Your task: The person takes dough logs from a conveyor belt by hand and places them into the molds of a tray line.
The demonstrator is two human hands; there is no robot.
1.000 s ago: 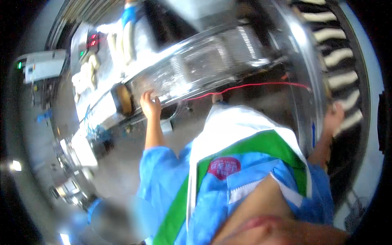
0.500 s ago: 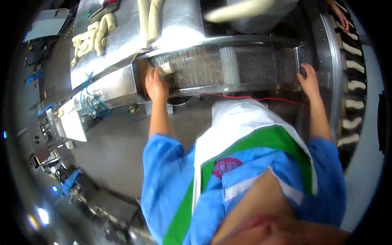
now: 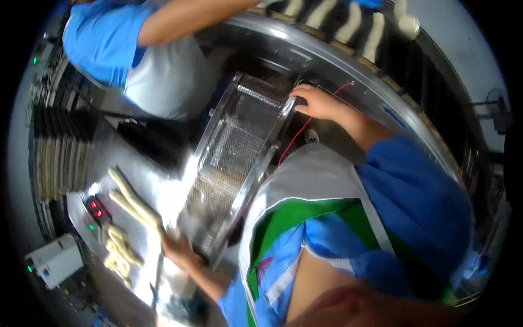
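Observation:
My left hand (image 3: pixel 178 252) is at the near end of the mesh conveyor belt (image 3: pixel 231 144), beside the ends of two long dough strips (image 3: pixel 135 206) on the metal table. Its fingers are smeared by motion, with pale dough next to them; whether they grip it I cannot tell. My right hand (image 3: pixel 316 102) rests on the metal frame corner at the belt's far end. Its fingers reach over the edge, thumb apart, with nothing held.
Coiled dough pieces (image 3: pixel 121 253) lie on the metal table (image 3: pixel 103 188) near a red digital display (image 3: pixel 96 209). A co-worker's arm (image 3: pixel 190 20) crosses the top left. A curved line carries dough pieces (image 3: pixel 348 24) on dark trays. A red cord (image 3: pixel 294 143) runs beside the conveyor.
The view has turned, so the conveyor now runs diagonally. My right hand has come to rest on its frame corner. My left hand is now beside the strip ends. A co-worker's arm has appeared.

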